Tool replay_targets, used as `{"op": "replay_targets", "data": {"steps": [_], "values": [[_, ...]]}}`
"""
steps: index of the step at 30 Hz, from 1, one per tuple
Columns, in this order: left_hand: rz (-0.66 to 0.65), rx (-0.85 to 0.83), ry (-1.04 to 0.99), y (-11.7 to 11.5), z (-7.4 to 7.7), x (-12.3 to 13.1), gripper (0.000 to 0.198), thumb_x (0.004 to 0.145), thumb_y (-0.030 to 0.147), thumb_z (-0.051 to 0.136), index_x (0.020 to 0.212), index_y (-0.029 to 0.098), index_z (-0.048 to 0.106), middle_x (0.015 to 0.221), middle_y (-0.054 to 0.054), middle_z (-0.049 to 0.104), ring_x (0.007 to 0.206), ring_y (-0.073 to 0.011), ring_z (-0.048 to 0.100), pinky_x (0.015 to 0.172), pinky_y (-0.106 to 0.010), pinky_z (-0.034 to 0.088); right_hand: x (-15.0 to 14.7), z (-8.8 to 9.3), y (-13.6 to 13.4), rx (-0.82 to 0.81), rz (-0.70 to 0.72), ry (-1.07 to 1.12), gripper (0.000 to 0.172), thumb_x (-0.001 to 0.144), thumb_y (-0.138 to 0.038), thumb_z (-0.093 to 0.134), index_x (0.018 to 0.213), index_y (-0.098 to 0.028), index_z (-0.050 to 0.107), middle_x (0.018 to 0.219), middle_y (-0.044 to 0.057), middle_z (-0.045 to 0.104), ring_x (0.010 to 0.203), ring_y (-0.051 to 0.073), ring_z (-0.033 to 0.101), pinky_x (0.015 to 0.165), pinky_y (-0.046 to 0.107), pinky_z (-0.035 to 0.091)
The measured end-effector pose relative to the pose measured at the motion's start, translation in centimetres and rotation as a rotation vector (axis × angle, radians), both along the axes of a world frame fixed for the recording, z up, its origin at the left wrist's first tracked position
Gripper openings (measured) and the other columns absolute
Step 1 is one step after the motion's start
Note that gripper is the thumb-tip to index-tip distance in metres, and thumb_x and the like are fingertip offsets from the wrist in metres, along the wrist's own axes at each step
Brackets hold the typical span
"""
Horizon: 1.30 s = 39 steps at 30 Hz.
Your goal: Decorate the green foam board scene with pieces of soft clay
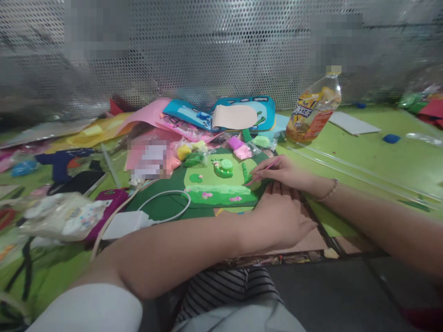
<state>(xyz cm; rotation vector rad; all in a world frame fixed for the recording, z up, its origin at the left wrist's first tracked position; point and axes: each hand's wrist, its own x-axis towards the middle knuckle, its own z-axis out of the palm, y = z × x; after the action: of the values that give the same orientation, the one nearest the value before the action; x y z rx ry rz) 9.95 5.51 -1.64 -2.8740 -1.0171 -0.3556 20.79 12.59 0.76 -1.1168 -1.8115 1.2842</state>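
A green clay picture (207, 178) lies on dark green sheet material, with a clay snail (225, 167), a lily pad and pink flowers on a pale green ground. My right hand (277, 171) pinches a thin pink tool (255, 179), whose tip touches the picture's right part, beside an upright strip of green clay (245, 172). Below it, my left hand (281, 213) lies flat with fingers stretched out, at the picture's lower right corner. Its fingertips are close under my right hand.
Clay packets (242, 150) lie behind the picture. A tilted bottle (313, 110) stands at back right. A white charger (128, 223) with its cable, a phone (81, 182) and a blue glue gun (64, 161) are on the left. Clear sticks (367, 170) cross the right side.
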Motion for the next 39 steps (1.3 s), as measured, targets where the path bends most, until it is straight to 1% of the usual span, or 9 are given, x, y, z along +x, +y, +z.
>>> {"op": "replay_targets", "data": {"steps": [10, 13, 17, 21, 25, 29, 31, 35, 39], "values": [[0.005, 0.013, -0.018, 0.0, -0.5, 0.1, 0.076, 0.084, 0.059, 0.026, 0.127, -0.003, 0.040, 0.123, -0.027, 0.048, 0.116, -0.0357, 0.044, 0.098, -0.046, 0.031, -0.1, 0.1, 0.0, -0.040, -0.023, 0.039, 0.021, 0.067, -0.036, 0.070, 0.078, -0.019, 0.071, 0.074, 0.003, 0.072, 0.074, 0.017, 0.068, 0.071, 0.028, 0.054], [0.004, -0.015, -0.020, 0.0, -0.4, 0.1, 0.076, 0.084, 0.059, 0.027, 0.127, -0.002, 0.040, 0.124, -0.027, 0.048, 0.117, -0.0351, 0.043, 0.099, -0.046, 0.030, -0.1, -0.1, 0.1, -0.034, -0.021, 0.042, 0.021, 0.067, -0.035, 0.070, 0.078, -0.018, 0.071, 0.074, 0.003, 0.072, 0.074, 0.018, 0.069, 0.071, 0.029, 0.054], [0.002, -0.024, -0.014, 0.0, -0.1, 0.1, 0.075, 0.084, 0.059, 0.027, 0.127, -0.001, 0.041, 0.124, -0.026, 0.047, 0.117, -0.0353, 0.043, 0.099, -0.047, 0.030, -0.1, -0.1, 0.0, -0.027, -0.006, 0.022, 0.018, 0.069, -0.034, 0.069, 0.079, -0.020, 0.071, 0.076, 0.003, 0.073, 0.077, 0.019, 0.069, 0.073, 0.030, 0.054], [-0.003, -0.007, 0.003, 0.1, 0.1, 0.0, 0.074, 0.085, 0.057, 0.024, 0.125, -0.002, 0.043, 0.122, -0.027, 0.048, 0.116, -0.0358, 0.044, 0.098, -0.049, 0.030, 0.0, 0.0, -0.1, -0.067, 0.006, 0.052, 0.020, 0.068, -0.034, 0.070, 0.080, -0.018, 0.071, 0.080, 0.005, 0.073, 0.080, 0.020, 0.068, 0.075, 0.032, 0.054], [-0.013, -0.029, 0.024, 0.1, 0.3, 0.1, 0.076, 0.086, 0.057, 0.022, 0.128, -0.003, 0.040, 0.127, -0.027, 0.046, 0.122, -0.0356, 0.039, 0.101, -0.048, 0.028, 0.1, -0.2, 0.3, -0.127, -0.086, 0.241, 0.020, 0.064, -0.033, 0.075, 0.076, -0.017, 0.071, 0.074, 0.003, 0.071, 0.076, 0.017, 0.068, 0.078, 0.029, 0.053], [0.005, -0.096, 0.065, 0.1, 0.4, 0.2, 0.079, 0.085, 0.059, 0.023, 0.133, -0.004, 0.034, 0.133, -0.028, 0.040, 0.126, -0.0366, 0.035, 0.102, -0.049, 0.027, 0.0, -0.8, 0.6, -0.156, -0.152, 0.324, 0.022, 0.060, -0.033, 0.078, 0.072, -0.017, 0.069, 0.069, 0.001, 0.068, 0.069, 0.014, 0.067, 0.072, 0.026, 0.054], [0.010, -0.090, 0.059, 0.1, 0.4, 0.2, 0.080, 0.086, 0.059, 0.022, 0.134, -0.004, 0.033, 0.135, -0.029, 0.038, 0.126, -0.0375, 0.035, 0.102, -0.049, 0.027, -0.1, -1.2, 0.7, -0.157, -0.172, 0.377, 0.025, 0.059, -0.035, 0.079, 0.073, -0.017, 0.068, 0.068, 0.001, 0.067, 0.066, 0.014, 0.066, 0.070, 0.026, 0.054], [-0.004, -0.065, 0.021, 0.1, 0.1, 0.1, 0.079, 0.086, 0.058, 0.024, 0.133, -0.005, 0.034, 0.131, -0.028, 0.042, 0.126, -0.0371, 0.035, 0.103, -0.048, 0.027, 0.1, -1.4, 1.0, -0.118, -0.212, 0.460, 0.026, 0.063, -0.040, 0.076, 0.072, -0.017, 0.067, 0.069, 0.002, 0.066, 0.068, 0.014, 0.066, 0.067, 0.026, 0.054], [0.001, -0.043, -0.002, 0.0, -0.2, 0.1, 0.079, 0.085, 0.059, 0.025, 0.133, -0.004, 0.034, 0.133, -0.028, 0.041, 0.127, -0.0369, 0.034, 0.103, -0.047, 0.027, 0.6, -1.4, 1.6, -0.035, -0.302, 0.521, 0.030, 0.061, -0.044, 0.076, 0.062, -0.016, 0.064, 0.081, 0.005, 0.069, 0.075, 0.015, 0.065, 0.070, 0.025, 0.053]]}}
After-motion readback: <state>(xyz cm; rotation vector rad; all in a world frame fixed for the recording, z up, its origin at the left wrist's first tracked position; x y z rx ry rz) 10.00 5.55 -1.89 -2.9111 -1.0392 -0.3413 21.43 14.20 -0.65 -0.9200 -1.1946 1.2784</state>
